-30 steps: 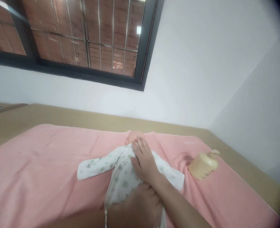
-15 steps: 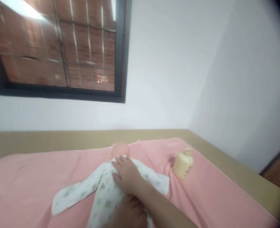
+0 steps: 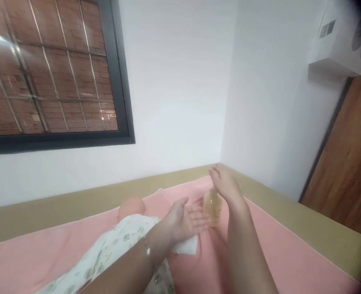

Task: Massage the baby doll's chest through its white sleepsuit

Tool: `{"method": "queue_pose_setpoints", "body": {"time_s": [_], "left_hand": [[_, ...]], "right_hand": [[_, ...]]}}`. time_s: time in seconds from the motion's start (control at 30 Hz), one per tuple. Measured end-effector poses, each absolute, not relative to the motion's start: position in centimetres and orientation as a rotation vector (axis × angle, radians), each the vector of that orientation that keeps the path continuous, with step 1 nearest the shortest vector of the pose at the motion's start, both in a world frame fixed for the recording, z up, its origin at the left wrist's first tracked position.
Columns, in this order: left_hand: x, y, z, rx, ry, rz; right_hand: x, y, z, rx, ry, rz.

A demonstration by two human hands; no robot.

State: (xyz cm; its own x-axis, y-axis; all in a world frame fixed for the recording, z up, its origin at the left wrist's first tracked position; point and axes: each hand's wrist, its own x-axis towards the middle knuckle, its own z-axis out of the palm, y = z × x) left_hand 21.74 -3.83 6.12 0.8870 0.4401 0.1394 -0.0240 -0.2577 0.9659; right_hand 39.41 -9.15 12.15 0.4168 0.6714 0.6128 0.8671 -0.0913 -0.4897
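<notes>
While upright, bottle (image 3: 212,205) beneath right hand (image 3: 226,184)

A barred window (image 3: 54,75) at ten o'clock; wooden panel (image 3: 346,159) at three; at two, a white box (image 3: 336,47), perhaps an appliance

Left hand (image 3: 186,220) flat, palm up; right hand (image 3: 227,187) higher.

Clock centred on view. Flat tan desk (image 3: 284,210), margin bare from 8 round to 4. Creased pink cloth (image 3: 199,271) spread over it. On cloth: white, green-printed garment (image 3: 119,239) at 7, smooth peach-coloured round form (image 3: 132,207) at its collar; glossy pale-yellow bottle (image 3: 212,201), upright, at 5.
</notes>
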Motion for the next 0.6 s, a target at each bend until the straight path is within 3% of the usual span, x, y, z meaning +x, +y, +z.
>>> {"method": "queue_pose_setpoints", "body": {"time_s": [0.07, 0.17, 0.6], "left_hand": [[24.5, -3.3, 7.7, 1.010, 0.516, 0.324], [27.8, -3.0, 9.6, 0.491, 0.545, 0.359], [30.6, -2.8, 8.4, 0.264, 0.534, 0.382]], "right_hand": [[40.2, -7.7, 11.5, -1.927, -1.268, -0.310], [40.0, -5.8, 10.0, -2.032, -1.248, -0.314], [39.8, -5.0, 8.5, -2.280, -1.441, 0.060]]}}
